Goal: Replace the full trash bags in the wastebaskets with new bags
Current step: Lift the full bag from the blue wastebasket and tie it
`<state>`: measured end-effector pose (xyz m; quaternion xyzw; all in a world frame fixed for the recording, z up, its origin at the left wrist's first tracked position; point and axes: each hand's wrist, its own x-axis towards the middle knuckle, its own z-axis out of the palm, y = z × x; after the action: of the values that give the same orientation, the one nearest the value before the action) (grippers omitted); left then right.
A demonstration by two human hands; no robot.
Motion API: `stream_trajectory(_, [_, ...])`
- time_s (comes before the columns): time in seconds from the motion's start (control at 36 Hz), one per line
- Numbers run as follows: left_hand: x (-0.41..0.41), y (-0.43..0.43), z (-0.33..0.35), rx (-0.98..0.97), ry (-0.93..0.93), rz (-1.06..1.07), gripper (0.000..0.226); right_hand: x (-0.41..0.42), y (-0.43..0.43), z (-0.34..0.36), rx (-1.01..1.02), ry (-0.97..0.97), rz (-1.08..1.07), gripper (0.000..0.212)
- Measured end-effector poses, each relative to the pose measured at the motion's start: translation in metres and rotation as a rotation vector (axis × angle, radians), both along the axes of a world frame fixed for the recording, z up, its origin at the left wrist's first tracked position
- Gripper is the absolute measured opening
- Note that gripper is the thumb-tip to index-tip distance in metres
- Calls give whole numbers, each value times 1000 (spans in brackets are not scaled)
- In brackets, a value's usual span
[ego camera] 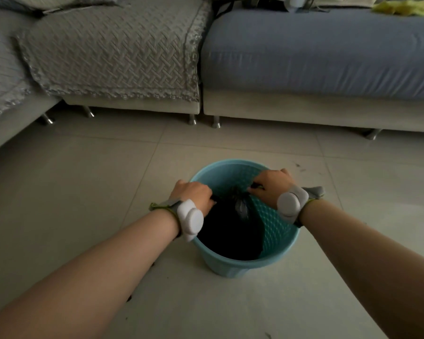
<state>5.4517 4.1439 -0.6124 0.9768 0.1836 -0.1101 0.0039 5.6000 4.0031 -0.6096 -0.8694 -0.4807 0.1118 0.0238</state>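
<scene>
A light blue plastic wastebasket [277,238] stands on the tiled floor at the lower middle. Inside it sits a full black trash bag [230,231], its top gathered into a bunch near the basket's centre. My left hand [194,195] grips one end of the bag's gathered top at the basket's left rim. My right hand [271,185] grips the other end, over the right side of the opening. Both wrists wear a strap with a white round device.
A sofa with a grey woven cover [113,52] runs along the back left, and a blue-covered seat [323,52] stands at the back right, both on short metal legs. A yellow-green cloth [405,7] lies at the top right. Small dark specks dot the floor [83,182].
</scene>
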Motion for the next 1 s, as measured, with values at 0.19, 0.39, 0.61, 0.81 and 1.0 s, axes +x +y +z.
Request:
stream_trajectory(0.19, [-5,15,14,16,22,18,27,11,-7,9,-61,-35,-16,28])
stream_trajectory(0.39, [-2,14,7,-113,44,85,28,5,-3,7,-136,43,-76,31])
stream_trajectory(0.61, [8,17,40,-752,-467,343,32,-16,9,27,319,461,-47,31])
stream_trajectory(0.81, [18,-2,66,-1173,-777,357,21,-37,31,34,555,727,-126,4])
stream_trajectory(1.0, [16,2,30,-1333,-709,482,37,-28,29,32,707,1012,-340,27])
